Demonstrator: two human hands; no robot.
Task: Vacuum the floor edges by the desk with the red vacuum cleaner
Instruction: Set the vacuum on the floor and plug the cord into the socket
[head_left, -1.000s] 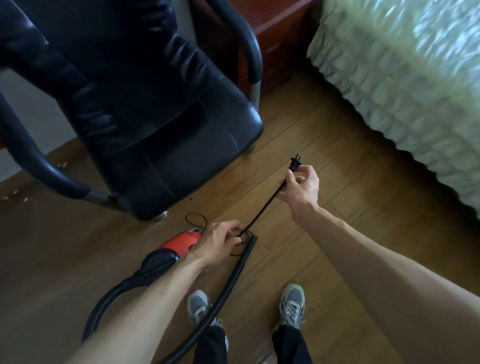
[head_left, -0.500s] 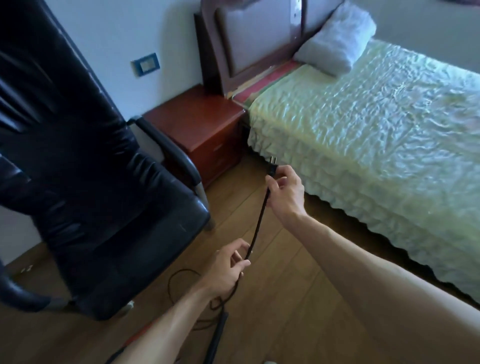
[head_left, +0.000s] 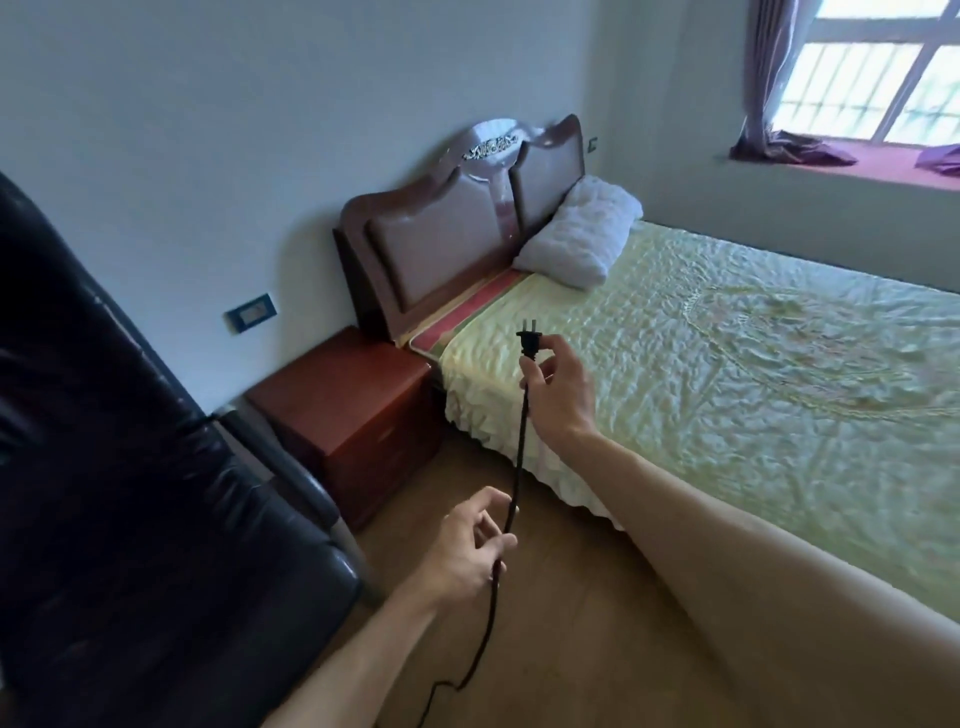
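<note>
Plug (head_left: 530, 344) rose higher, cord (head_left: 519, 457) hanging over wooden floor (head_left: 571, 623) between chair (head_left: 130, 519), bed (head_left: 753, 389).

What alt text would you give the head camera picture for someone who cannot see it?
The right hand pinches a black plug, prongs up, while the left hand holds its cord lower down. Behind: a bed, a nightstand, a wall plate.

The cord (head_left: 520, 452) and its plug (head_left: 529, 344) are black, and the chair (head_left: 130, 493) too. The nightstand (head_left: 353, 410) is red-brown. The bed cover (head_left: 727, 389) is pale green with a stitched round pattern. The pillow (head_left: 576, 244) is white, the curtain (head_left: 763, 78) purple.
</note>
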